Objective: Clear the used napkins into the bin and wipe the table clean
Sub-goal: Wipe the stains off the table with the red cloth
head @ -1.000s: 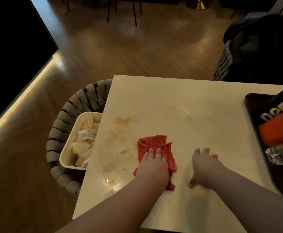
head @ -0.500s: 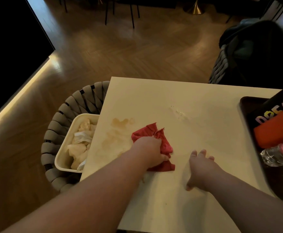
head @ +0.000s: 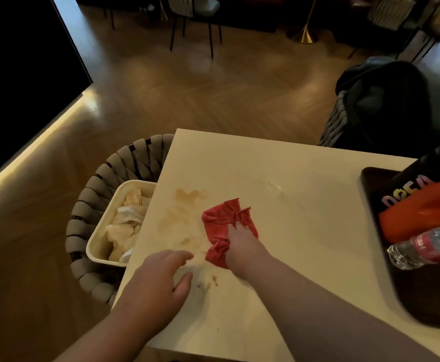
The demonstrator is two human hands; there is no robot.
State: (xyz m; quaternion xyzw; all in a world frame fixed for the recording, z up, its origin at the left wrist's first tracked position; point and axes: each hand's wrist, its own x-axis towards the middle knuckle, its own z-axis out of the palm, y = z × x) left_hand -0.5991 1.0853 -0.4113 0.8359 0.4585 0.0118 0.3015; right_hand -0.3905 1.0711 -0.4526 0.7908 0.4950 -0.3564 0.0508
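Note:
A crumpled red cloth (head: 224,223) lies on the cream table (head: 305,212), beside brownish stains (head: 189,195) and wet smears (head: 206,280). My right hand (head: 242,244) presses down on the cloth's near right part, fingers gripping it. Just left of the cloth, my left hand (head: 161,278) hovers over the table's near left edge, open and holding nothing. A cream rectangular bin (head: 95,244) stands beside the table's left edge, filled with crumpled used napkins (head: 127,220).
The bin rests on a woven grey chair (head: 91,186). A dark tray (head: 370,184) at the table's right edge carries an orange packet (head: 422,207), a black item with coloured letters (head: 407,195) and a lying plastic bottle (head: 428,246). A chair with dark clothing (head: 383,100) stands behind.
The red cloth went from my left hand to my right. My left hand drew back toward the near left edge, and my right hand moved left onto the cloth.

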